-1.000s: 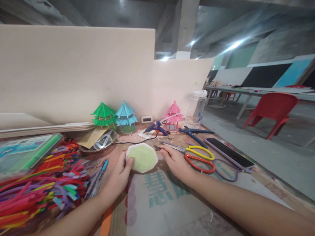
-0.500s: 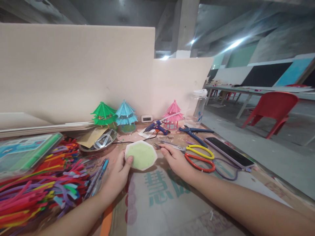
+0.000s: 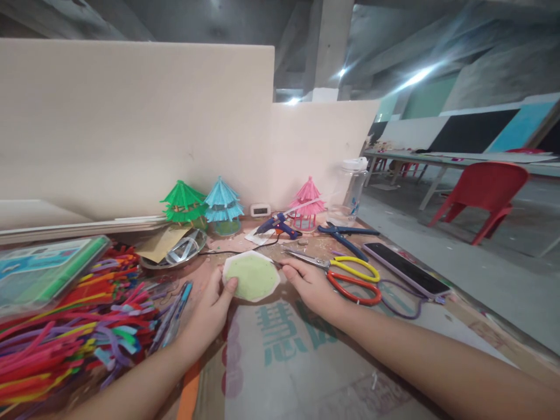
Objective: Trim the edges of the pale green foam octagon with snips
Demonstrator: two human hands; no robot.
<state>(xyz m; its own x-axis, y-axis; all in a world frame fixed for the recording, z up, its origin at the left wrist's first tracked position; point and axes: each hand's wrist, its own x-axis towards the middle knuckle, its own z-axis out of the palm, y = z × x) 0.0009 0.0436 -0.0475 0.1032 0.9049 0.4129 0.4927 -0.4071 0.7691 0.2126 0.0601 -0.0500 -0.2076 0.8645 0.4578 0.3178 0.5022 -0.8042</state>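
Your left hand (image 3: 219, 297) pinches the green octagon (image 3: 252, 277); your right hand (image 3: 312, 289) grips a slim tool (image 3: 276, 264) beside it. Printed sheet (image 3: 284, 376) below both, scissors (image 3: 322, 263) just beyond your right, red chair (image 3: 492, 182), grey floor (image 3: 406, 236) farther right.

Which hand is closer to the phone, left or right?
Right. The right hand is left of the phone, with the scissors partly between them. The left hand is farther left, holding the pale green piece.
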